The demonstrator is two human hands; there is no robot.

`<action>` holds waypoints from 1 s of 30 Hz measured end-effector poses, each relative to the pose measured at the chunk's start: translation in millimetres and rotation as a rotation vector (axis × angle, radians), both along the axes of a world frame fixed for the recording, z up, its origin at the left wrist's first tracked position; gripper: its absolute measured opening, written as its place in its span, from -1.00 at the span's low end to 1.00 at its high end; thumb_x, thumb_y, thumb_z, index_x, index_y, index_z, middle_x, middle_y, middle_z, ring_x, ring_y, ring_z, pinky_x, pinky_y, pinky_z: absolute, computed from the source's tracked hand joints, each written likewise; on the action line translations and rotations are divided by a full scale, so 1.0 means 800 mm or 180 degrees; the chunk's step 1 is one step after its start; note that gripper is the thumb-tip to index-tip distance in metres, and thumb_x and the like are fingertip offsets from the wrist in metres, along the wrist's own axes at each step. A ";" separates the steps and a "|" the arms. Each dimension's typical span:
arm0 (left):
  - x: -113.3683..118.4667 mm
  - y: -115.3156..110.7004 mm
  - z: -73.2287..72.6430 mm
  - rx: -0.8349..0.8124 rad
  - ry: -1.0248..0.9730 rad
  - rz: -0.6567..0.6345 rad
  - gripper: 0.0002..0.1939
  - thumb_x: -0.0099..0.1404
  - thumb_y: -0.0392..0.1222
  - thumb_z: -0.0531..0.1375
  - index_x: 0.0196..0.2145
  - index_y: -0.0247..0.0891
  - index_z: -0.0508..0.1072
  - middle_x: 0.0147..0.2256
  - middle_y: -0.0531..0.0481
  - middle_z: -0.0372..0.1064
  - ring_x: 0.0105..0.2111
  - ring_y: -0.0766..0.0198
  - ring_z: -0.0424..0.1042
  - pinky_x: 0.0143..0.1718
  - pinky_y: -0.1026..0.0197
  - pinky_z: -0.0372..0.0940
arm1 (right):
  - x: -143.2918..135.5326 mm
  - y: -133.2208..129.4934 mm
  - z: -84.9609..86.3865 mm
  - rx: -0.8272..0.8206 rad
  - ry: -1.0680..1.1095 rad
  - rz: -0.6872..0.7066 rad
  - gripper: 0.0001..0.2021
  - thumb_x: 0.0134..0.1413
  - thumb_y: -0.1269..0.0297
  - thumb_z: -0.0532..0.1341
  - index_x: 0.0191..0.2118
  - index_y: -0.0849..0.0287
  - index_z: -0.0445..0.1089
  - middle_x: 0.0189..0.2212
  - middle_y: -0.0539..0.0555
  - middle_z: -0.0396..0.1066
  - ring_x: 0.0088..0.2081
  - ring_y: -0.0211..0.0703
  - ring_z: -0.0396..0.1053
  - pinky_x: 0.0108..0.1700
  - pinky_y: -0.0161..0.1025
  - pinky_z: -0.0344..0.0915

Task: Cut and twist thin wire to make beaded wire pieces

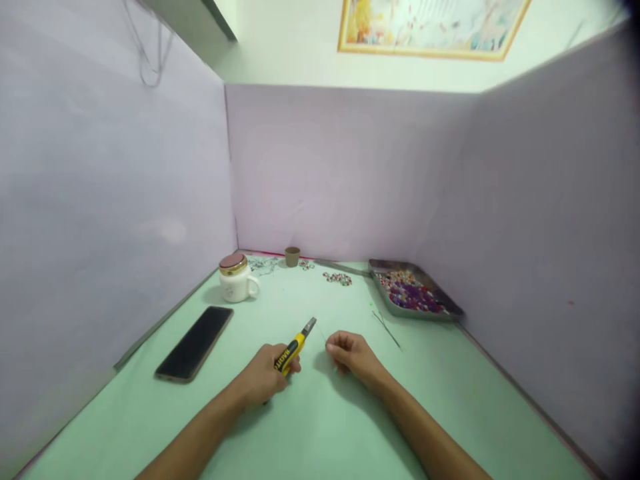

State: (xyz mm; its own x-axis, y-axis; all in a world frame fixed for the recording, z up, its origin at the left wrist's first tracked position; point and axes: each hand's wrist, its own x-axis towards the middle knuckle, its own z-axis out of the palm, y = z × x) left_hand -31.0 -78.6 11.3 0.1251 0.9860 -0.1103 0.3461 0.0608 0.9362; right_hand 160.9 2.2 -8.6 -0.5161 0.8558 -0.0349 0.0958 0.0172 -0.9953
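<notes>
My left hand (pixel 263 375) is wrapped round a yellow-and-black utility knife (pixel 289 355), whose metal tip points up and away to the right. My right hand (pixel 354 357) is closed, thumb and fingertips pinched on a very thin thread (pixel 323 337). The thread rises toward the knife's tip; whether the two touch I cannot make out. Both hands are low over the pale green tabletop, with a small gap between them. Right of my right hand lies a pair of thin tweezers (pixel 387 329).
A dark phone (pixel 195 343) and a lidded white mug (pixel 237 283) stand at left. Toward the back are a small brown cup (pixel 293 257), small bead strings (pixel 339 279) and a metal strip (pixel 343 267). A metal tray (pixel 453 309) of coloured beads sits at right. Pale walls (pixel 345 173) enclose the tabletop.
</notes>
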 end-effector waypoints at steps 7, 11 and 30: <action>-0.009 0.004 -0.002 -0.0214 -0.0379 -0.0084 -0.69 -0.33 -0.49 -0.02 -0.54 -0.35 0.35 -0.43 0.00 0.28 -0.53 0.35 0.20 -0.54 0.30 0.10 | -0.006 0.003 -0.011 -0.0387 0.0254 -0.0065 -0.78 -0.20 0.20 0.21 -0.55 0.23 0.20 -0.78 -0.16 0.06 -0.74 -0.43 -0.01 -0.74 -0.44 0.02; -0.009 -0.003 0.009 -0.0606 -0.1038 -0.0174 -0.63 -0.35 -0.52 -0.03 -0.51 -0.37 0.38 -0.34 -0.05 0.29 -0.45 0.30 0.25 -0.42 0.24 0.16 | -0.007 -0.004 -0.004 -0.0723 0.0652 -0.0169 -0.79 -0.25 0.24 0.25 -0.55 0.24 0.23 -0.76 -0.16 0.02 -0.73 -0.46 -0.06 -0.75 -0.46 -0.02; -0.010 -0.004 0.004 -0.0535 -0.0602 -0.0400 -0.64 -0.35 -0.50 -0.02 -0.52 -0.35 0.39 -0.39 -0.04 0.31 -0.53 0.34 0.22 -0.55 0.29 0.12 | -0.009 -0.011 -0.006 -0.1121 0.1060 -0.0077 -0.86 -0.30 0.35 0.25 -0.52 0.29 0.30 -0.75 -0.15 0.05 -0.74 -0.49 -0.11 -0.77 -0.47 -0.06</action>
State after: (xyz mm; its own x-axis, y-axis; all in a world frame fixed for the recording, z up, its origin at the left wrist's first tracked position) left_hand -39.4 -81.5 14.6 0.2794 0.9313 -0.2339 0.1807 0.1882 0.9654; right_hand 153.7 -6.5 -13.1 -0.5286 0.8335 -0.1609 -0.2329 -0.3246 -0.9167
